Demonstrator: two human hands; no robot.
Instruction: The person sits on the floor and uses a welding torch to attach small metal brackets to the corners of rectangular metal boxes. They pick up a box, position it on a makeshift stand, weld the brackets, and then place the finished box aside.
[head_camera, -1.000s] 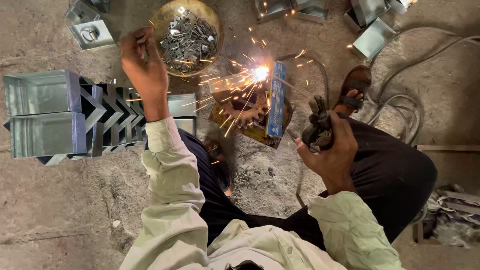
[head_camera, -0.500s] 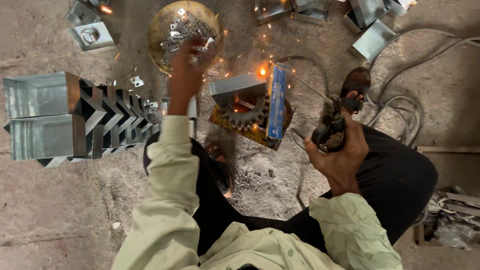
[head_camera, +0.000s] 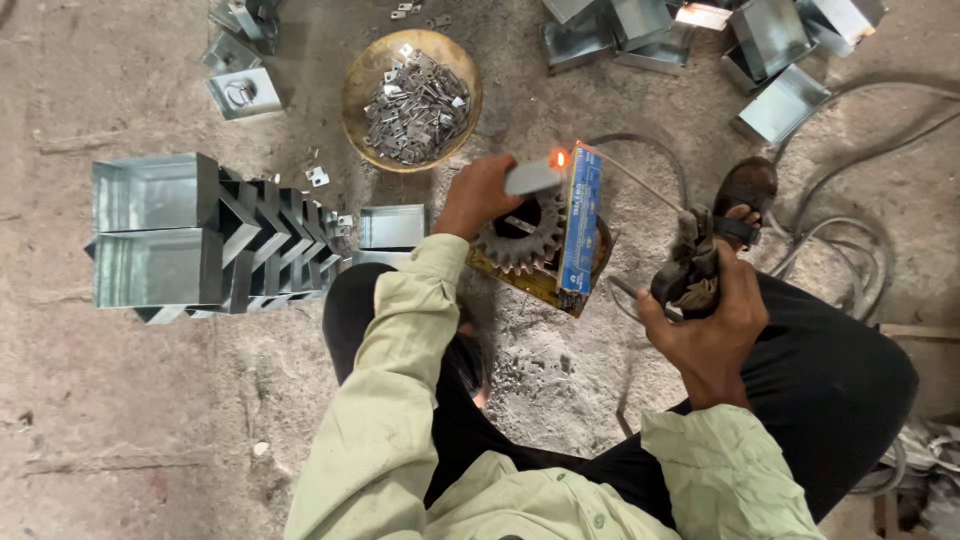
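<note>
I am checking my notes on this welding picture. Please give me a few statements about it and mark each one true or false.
1. The left hand holds a small flat metal piece over the gear wheel. True.
2. The round bowl is filled with water. False: it holds many small metal parts.
3. The right hand grips a welding electrode holder. True.
4. The stack of sheet-metal boxes lies to the person's right. False: it lies on their left side.
5. A small glowing spot shows beside the blue strip. True.
6. The right-hand fingers touch the bowl. False: they are far from it, around the holder.
</note>
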